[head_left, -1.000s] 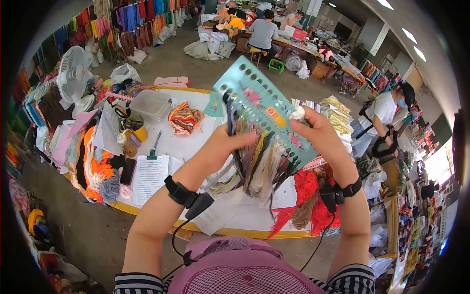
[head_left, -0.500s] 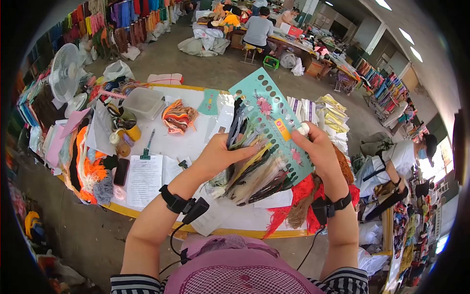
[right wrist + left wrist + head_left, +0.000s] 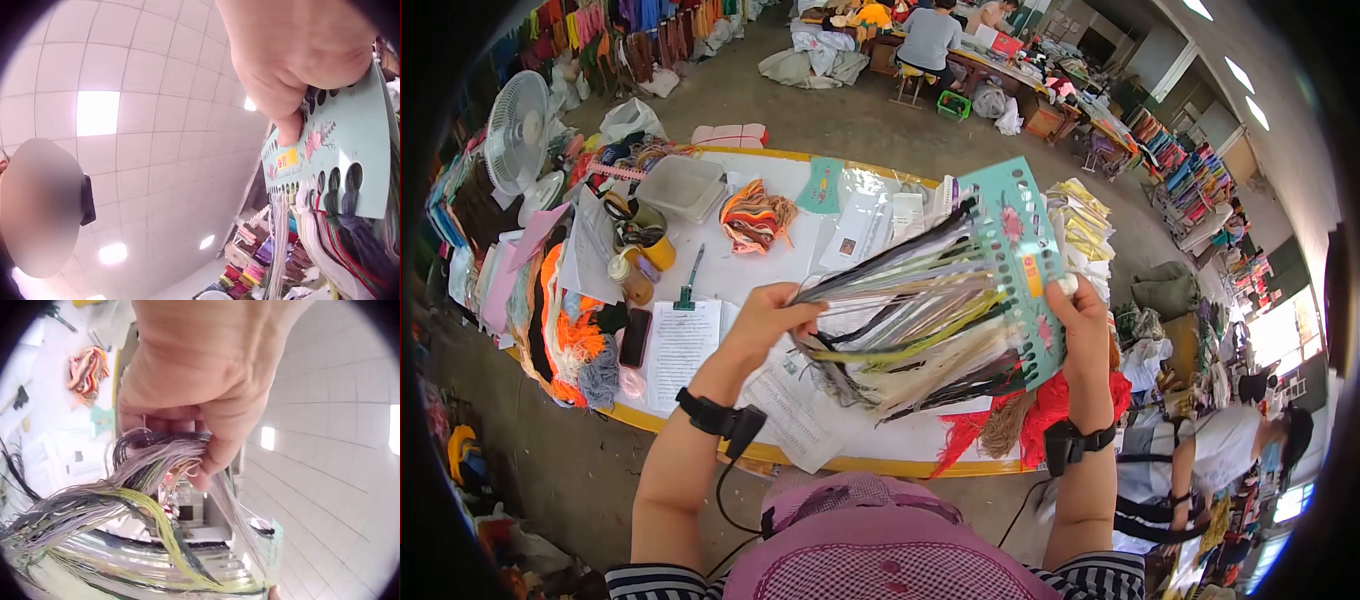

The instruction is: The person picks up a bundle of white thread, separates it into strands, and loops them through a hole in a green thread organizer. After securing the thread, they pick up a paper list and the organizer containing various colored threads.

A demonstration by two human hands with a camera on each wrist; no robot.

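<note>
A teal card with punched holes and printed pink flowers is held up over the table by my right hand, thumb on its face, fingers behind. Knotted through its holes, a fan of thread strands in black, grey, green-yellow and cream stretches leftward. My left hand pinches the loose ends of part of the bundle; in the left wrist view the strands pass between thumb and fingers. Lower strands hang below that grip. Seen from the right wrist, the card has dark knots along its edge.
On the white table lie an orange striped yarn bundle, a clear plastic box, a clipboard with paper, a phone and red yarn. A fan stands at left. A person is at right.
My left hand has moved left and away from the card, drawing the strands out into a fan. The card has turned more upright and shifted right. The person at right has come nearer.
</note>
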